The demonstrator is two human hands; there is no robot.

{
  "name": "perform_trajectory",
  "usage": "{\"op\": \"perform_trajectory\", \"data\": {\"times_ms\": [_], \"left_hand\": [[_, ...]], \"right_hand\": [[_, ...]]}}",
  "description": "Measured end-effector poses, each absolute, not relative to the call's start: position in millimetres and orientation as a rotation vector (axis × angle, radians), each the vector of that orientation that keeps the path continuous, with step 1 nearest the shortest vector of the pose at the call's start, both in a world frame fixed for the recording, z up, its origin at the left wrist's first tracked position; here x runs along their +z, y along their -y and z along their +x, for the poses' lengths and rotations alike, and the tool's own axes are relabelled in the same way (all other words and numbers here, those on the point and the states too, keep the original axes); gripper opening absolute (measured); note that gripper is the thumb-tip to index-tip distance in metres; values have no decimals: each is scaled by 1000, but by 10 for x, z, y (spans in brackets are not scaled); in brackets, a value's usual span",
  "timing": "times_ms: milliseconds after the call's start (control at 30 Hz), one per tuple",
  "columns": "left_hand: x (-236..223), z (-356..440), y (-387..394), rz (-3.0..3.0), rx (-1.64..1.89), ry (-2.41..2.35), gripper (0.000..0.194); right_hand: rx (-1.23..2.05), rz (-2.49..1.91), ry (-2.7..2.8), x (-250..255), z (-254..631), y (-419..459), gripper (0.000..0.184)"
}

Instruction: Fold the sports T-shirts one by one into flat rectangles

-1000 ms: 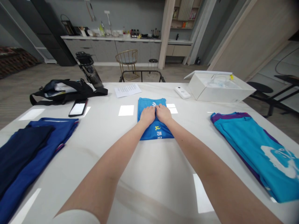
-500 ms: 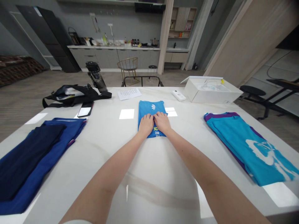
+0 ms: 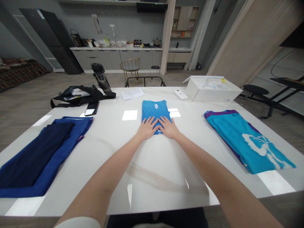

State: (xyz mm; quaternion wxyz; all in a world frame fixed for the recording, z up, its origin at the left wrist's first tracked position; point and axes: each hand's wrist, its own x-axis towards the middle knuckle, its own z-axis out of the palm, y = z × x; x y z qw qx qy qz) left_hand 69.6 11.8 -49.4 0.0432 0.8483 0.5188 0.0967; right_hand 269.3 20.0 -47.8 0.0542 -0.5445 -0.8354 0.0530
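A small folded blue shirt (image 3: 155, 110) with a white logo lies at the middle of the white table (image 3: 152, 164). My left hand (image 3: 147, 127) rests flat on the shirt's near left corner, fingers spread. My right hand (image 3: 168, 127) lies flat on its near right corner, fingers stretched out too. Both hands are open, side by side, and hold nothing. They cover the shirt's front edge and part of its yellow print.
A dark navy garment on a royal blue one (image 3: 40, 152) lies at the left. A turquoise and purple shirt (image 3: 244, 139) lies at the right. At the back stand a black bag (image 3: 78, 94), a phone (image 3: 91, 108), a paper sheet (image 3: 132, 93), a white remote (image 3: 180, 94) and an open white box (image 3: 212, 89).
Both hands slid toward me along the blue shirt, from near its logo to its front edge, and their fingers spread flat. The camera view pulled back and rose.
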Motion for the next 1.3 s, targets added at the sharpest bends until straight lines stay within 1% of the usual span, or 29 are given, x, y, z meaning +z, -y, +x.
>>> {"op": "perform_trajectory", "data": {"times_ms": [100,167,267,400,467,567,667,733,833,933,1000,1067,1167,1233,1300], "left_hand": [[-471,619,-37,2620,237,-1513,71],[-464,622,51,2593,222,-1536,72],[-461,671,248,2562,216,-1546,68],[-448,567,545,2601,154,-1452,66],[-428,394,656,2573,121,-1499,65],[-379,108,746,2494,84,-1651,62],[-309,-10,768,2509,132,-1772,59],[-269,42,771,2588,190,-1719,58],[-258,201,802,2639,184,-1545,58],[-307,278,874,2568,146,-1571,58],[-346,254,922,2510,201,-1673,55],[-374,206,943,2413,345,-1801,52],[-388,180,882,2144,591,-1941,50],[-386,218,777,1944,695,-1908,51],[-377,284,641,1773,771,-1848,51]], "right_hand": [[226,-1702,2536,-424,2717,-129,65],[212,-1729,2497,-391,2666,-43,66],[200,-1643,2501,-373,2564,150,64],[330,-1512,2621,-397,2657,385,66],[331,-1566,2620,-406,2839,437,67],[312,-1760,2539,-393,3128,460,67],[255,-1882,2429,-348,3226,499,68],[227,-1808,2442,-316,3160,553,68],[280,-1610,2562,-309,3017,647,66],[317,-1615,2553,-377,3014,704,64],[289,-1666,2461,-437,3095,716,64],[226,-1728,2303,-476,3182,712,63],[190,-1881,2035,-462,3220,668,53],[322,-1965,1909,-411,3171,605,45],[525,-1976,1792,-347,3089,520,38]]}}
